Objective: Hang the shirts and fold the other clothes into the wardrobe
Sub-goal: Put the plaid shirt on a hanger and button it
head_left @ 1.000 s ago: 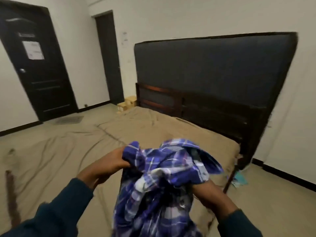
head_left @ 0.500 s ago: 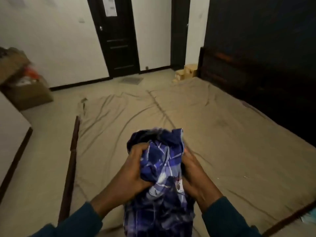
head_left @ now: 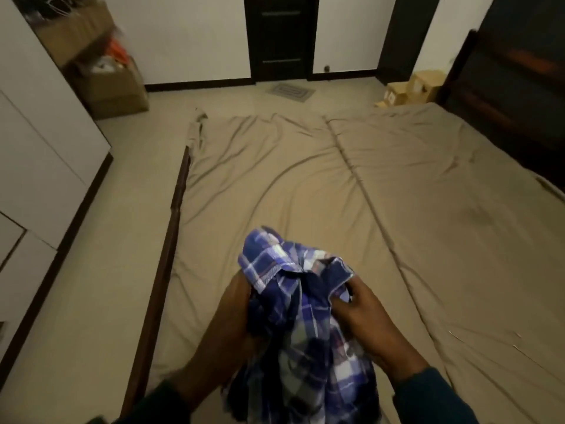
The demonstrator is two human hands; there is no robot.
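Observation:
A blue and white plaid shirt (head_left: 301,325) hangs bunched between both my hands, low in the middle of the view, above the near edge of the bed. My left hand (head_left: 234,313) grips its left side near the collar. My right hand (head_left: 360,319) holds its right side, fingers closed on the cloth. The shirt's lower part drops out of the frame. The white wardrobe (head_left: 36,154) stands along the left edge, its doors shut.
A wide bed with a rumpled tan sheet (head_left: 351,185) fills the middle and right, its dark wooden side rail (head_left: 171,228) to the left. Cardboard boxes (head_left: 107,78) sit by the far left wall. A dark door (head_left: 281,38) and small wooden boxes (head_left: 409,90) lie beyond.
My view has swung left and down, from the headboard to the bed's foot and the wardrobe. Both hands have kept hold of the plaid shirt and shifted their grip on it.

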